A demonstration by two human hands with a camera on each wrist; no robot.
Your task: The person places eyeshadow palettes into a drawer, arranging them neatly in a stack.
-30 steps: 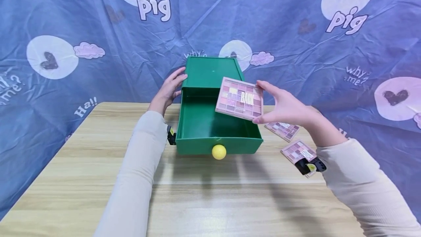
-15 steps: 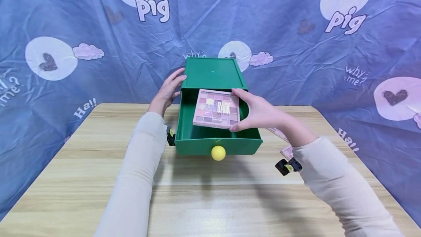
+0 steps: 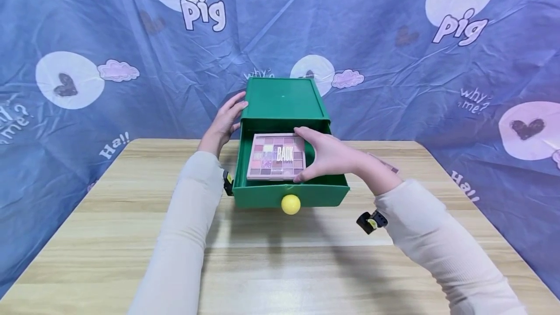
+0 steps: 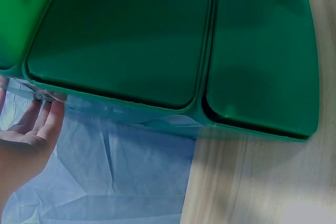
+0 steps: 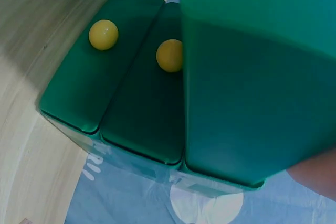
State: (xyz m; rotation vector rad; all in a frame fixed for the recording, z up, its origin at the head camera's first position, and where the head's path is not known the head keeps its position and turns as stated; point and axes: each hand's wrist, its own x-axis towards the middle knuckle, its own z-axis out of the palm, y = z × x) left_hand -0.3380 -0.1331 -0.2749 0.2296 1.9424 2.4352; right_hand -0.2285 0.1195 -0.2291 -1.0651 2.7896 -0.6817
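A green drawer cabinet [image 3: 284,98] stands on the table, its top drawer [image 3: 258,196] pulled out and fitted with a yellow ball knob [image 3: 290,204]. Inside that drawer's walls lies a pink eyeshadow palette [image 3: 275,159], nearly flat and toward the left side. My right hand [image 3: 330,154] pinches the palette's right edge, thumb at the near corner and fingers at the far one. At the cabinet's left side, my left hand [image 3: 225,120] rests with extended fingers against the upper edge. The left wrist view shows this hand [image 4: 31,135] beside the cabinet wall.
Two lower drawers with yellow knobs [image 5: 103,34] are pushed in, as the right wrist view shows. Another palette [image 3: 389,165] peeks out behind my right forearm on the wooden table [image 3: 131,237]. A blue patterned cloth [image 3: 372,23] hangs behind the table.
My right hand has carried the palette left and down from above the drawer's right side into the drawer. My left hand has stayed against the cabinet.
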